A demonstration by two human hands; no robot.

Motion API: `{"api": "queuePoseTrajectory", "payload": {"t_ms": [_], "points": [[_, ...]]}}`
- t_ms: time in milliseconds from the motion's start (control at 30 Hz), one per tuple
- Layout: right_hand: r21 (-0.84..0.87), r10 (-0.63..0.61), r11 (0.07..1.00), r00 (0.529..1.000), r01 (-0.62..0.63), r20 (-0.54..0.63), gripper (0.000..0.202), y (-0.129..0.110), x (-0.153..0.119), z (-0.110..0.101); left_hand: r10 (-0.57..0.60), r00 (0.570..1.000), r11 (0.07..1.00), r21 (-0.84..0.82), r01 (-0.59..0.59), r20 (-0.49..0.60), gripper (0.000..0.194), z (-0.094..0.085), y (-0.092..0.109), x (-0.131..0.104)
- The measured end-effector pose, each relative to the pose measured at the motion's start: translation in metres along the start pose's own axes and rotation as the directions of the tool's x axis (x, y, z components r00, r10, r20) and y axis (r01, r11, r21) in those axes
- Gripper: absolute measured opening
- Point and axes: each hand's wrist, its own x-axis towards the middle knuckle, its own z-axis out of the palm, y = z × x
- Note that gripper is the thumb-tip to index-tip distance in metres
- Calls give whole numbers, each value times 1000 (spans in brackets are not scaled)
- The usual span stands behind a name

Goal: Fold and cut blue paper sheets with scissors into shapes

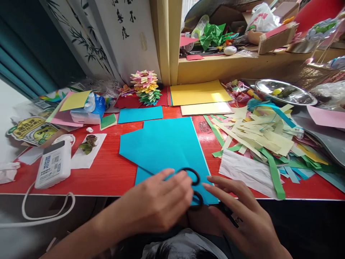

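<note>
My left hand [161,199] is closed around the blade end of a pair of scissors, whose black looped handles [198,176] stick out to the right. The blades are hidden by my fingers. Just right of the handles is my right hand [242,216], fingers spread and apart, holding nothing. Under the scissors lies blue paper [169,144] at the front edge of the red table, with a slanted corner at its left and another blue layer below it.
Cut paper strips [258,133] heap up on the right beside a white tissue [246,172]. Behind are a yellow sheet stack [199,94], a folded-paper tower [147,88], a smaller blue sheet [140,114] and a metal bowl [285,100]. A white corded device [54,165] lies left.
</note>
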Motion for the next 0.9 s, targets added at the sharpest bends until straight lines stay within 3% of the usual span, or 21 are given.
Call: {"api": "queuePoseTrajectory", "payload": {"t_ms": [67,167,300,533,667,733,800,900], "points": [[-110,-18,994,999,22,30,36,1,5,4,51,999,999,-12,-51,8,26,11,11,12],[-178,74,983,990,-52,124,29,8,3,12,26,998,996,-82,-21,62,23,28,14,17],[-108,189,981,937,-164,295,19,22,1,21,39,997,994,-104,-32,70,20,41,12,17],[38,185,977,917,-211,352,33,27,23,21,161,985,965,199,-169,56,13,24,9,27],[110,267,930,851,-350,452,8,27,36,22,235,972,934,281,-223,-12,14,13,-1,31],[175,345,869,819,-464,458,3,31,38,21,200,977,946,274,-173,-74,17,13,-6,24],[288,414,766,784,-574,462,8,38,36,18,86,991,960,275,-54,-107,23,18,-10,10],[413,502,585,712,-698,491,20,50,29,9,-115,993,939,327,112,-8,29,30,-17,-18]]}}
